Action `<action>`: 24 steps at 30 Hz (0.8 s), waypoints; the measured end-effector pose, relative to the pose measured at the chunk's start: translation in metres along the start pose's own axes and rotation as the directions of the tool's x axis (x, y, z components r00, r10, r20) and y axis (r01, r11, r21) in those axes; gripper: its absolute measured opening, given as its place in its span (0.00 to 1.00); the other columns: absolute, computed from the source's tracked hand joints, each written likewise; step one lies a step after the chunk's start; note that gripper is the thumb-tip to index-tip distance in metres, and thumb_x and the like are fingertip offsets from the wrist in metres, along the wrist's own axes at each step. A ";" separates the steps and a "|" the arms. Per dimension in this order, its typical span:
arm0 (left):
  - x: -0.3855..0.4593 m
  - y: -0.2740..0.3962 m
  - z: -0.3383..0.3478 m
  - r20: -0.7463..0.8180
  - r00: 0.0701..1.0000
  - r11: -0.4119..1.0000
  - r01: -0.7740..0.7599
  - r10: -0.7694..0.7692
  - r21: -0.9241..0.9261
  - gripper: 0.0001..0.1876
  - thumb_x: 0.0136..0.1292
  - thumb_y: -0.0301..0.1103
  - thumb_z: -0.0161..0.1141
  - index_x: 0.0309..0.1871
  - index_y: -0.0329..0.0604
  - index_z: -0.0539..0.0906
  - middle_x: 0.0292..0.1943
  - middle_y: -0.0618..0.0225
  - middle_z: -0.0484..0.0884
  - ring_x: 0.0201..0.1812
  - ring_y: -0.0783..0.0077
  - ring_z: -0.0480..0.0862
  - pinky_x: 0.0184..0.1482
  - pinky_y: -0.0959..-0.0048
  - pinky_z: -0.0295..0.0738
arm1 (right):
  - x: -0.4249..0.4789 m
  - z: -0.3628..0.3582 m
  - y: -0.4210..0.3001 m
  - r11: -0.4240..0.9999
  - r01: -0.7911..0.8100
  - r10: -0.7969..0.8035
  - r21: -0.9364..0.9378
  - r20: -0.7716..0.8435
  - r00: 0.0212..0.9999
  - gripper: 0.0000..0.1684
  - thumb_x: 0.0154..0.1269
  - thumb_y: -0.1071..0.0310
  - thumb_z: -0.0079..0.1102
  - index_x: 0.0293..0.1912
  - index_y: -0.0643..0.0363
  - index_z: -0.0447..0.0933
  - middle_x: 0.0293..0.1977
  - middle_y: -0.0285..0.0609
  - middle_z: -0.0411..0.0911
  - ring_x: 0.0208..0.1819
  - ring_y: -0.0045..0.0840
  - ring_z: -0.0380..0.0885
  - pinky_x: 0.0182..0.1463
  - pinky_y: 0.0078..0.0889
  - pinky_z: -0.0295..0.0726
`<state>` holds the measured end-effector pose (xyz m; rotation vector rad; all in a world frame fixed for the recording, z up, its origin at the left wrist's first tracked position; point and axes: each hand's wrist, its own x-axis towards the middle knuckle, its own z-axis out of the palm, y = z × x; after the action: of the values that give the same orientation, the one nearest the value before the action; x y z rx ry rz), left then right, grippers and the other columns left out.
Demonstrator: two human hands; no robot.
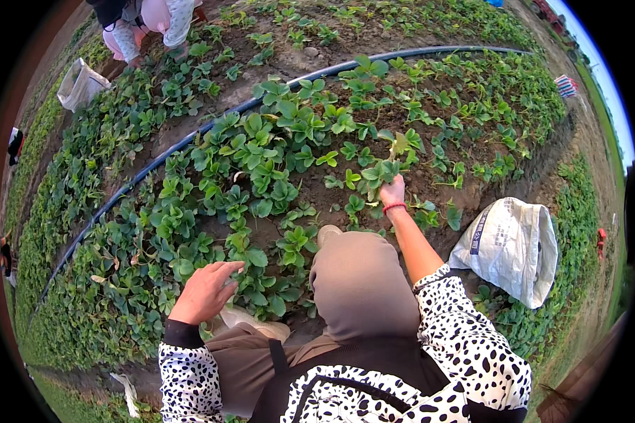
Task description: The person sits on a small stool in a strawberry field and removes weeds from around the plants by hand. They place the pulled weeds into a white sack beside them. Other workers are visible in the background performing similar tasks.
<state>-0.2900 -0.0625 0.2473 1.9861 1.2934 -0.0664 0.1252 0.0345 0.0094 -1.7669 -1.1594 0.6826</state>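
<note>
My right hand [391, 191], with a red cord bracelet at the wrist, grips a bunch of strawberry plants [380, 174] by its lower part. The leaves of the bunch point away from me, above bare brown soil. My left hand [206, 291] hovers over the strawberry bed [264, 182] to the left of my knees. Its thumb stands apart from the fingers, and nothing shows in it. Closest to its fingertips are the green leaves of a strawberry plant [255, 257].
A white woven sack [508, 248] with printed writing lies at my right, its mouth facing right. A dark hose [190, 138] curves across the bed. Beyond it, a person [148, 26] bends over plants beside another white sack [82, 85]. My shoes [328, 234] rest among the rows.
</note>
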 end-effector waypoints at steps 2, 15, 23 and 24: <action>0.019 0.006 0.001 -0.041 0.994 0.994 -0.106 0.106 -0.016 0.19 0.62 0.30 0.55 0.57 0.42 0.73 0.48 0.56 0.78 0.51 0.55 0.77 0.53 0.65 0.72 | 0.000 -0.064 0.000 0.992 0.115 -0.117 -0.055 -0.035 0.993 0.13 0.55 0.79 0.51 0.42 0.61 0.77 0.38 0.46 0.79 0.42 0.34 0.78 0.46 0.28 0.73; 0.015 -0.062 0.050 0.030 0.995 0.990 0.090 -0.094 0.104 0.18 0.59 0.31 0.56 0.54 0.42 0.75 0.39 0.56 0.82 0.42 0.60 0.82 0.46 0.67 0.75 | -0.055 -0.548 0.018 0.732 -0.435 -0.254 -0.524 -0.803 0.539 0.13 0.54 0.69 0.56 0.40 0.61 0.78 0.34 0.51 0.80 0.38 0.46 0.78 0.42 0.42 0.75; -0.067 -0.124 0.050 0.040 0.936 0.936 0.348 -0.350 0.056 0.20 0.57 0.33 0.57 0.54 0.40 0.76 0.40 0.55 0.83 0.42 0.65 0.83 0.47 0.70 0.75 | -0.085 -0.542 0.097 0.296 -0.739 0.545 -0.605 -0.528 0.651 0.28 0.47 0.70 0.63 0.52 0.48 0.76 0.51 0.47 0.77 0.54 0.36 0.76 0.51 0.40 0.77; -0.056 -0.127 0.061 0.118 0.919 0.927 0.370 -0.376 0.066 0.20 0.57 0.33 0.57 0.54 0.39 0.76 0.40 0.54 0.83 0.42 0.66 0.83 0.47 0.70 0.76 | -0.080 -0.576 0.111 0.317 -0.725 0.489 -0.611 -0.550 0.677 0.32 0.47 0.68 0.64 0.56 0.46 0.73 0.54 0.45 0.74 0.55 0.38 0.75 0.53 0.41 0.76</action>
<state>-0.3985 -0.1164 0.1569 1.7122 1.5791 -0.4030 0.6048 -0.2740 0.1701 -3.0923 -0.5275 0.2719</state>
